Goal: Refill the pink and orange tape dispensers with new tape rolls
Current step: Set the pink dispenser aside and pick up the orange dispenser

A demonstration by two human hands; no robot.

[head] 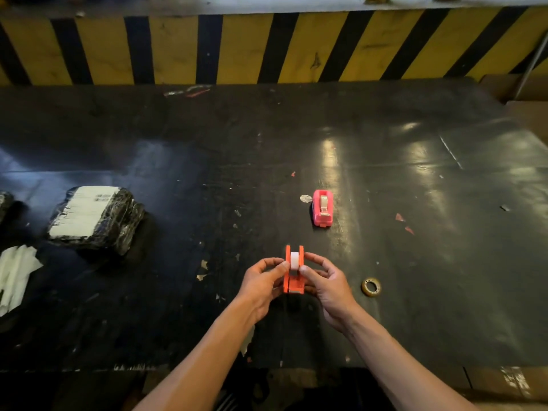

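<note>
The orange tape dispenser (293, 281) is at the table's near middle, held from both sides. My left hand (262, 284) grips its left wall and my right hand (326, 284) its right wall. Both thumbs press on a white tape roll (295, 260) that sits between the dispenser's walls. The pink tape dispenser (322, 207) stands farther back and slightly right, with a tape roll in it. A small, nearly used-up tape roll (371, 286) lies flat on the table to the right of my right hand.
A black plastic-wrapped parcel with a white label (95, 218) sits at the left, with crumpled white paper (14, 277) near the left edge. A yellow-and-black striped barrier (267, 46) runs behind the dark table (415, 203). Cardboard boxes (527, 93) stand at the far right.
</note>
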